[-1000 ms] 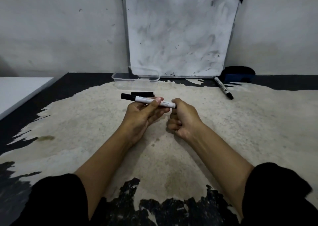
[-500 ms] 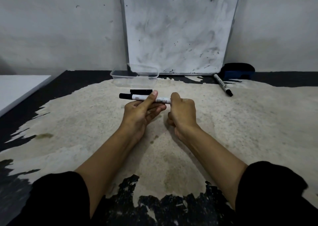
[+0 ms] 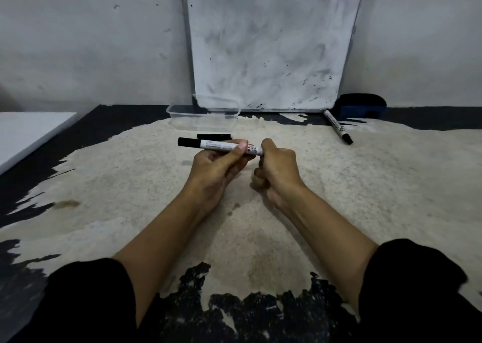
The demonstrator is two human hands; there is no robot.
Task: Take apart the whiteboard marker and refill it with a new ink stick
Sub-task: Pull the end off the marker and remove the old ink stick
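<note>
Holding the marker (image 3: 220, 145) flat above the middle of the bench (image 3: 391, 186), the left hand (image 3: 219, 165) has fingers clamped on its body. The right hand (image 3: 276, 167) fingers pinch its end. Next, I think, comes a twist and pull there.

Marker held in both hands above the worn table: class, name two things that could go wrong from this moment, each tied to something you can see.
1. The right hand closes over the end of the marker while the left hand pinches the barrel; a sudden release could jerk the parts apart and perhaps spill ink.
2. The black stick lies loose just behind the hands; a slipping hand might knock it away.
</note>
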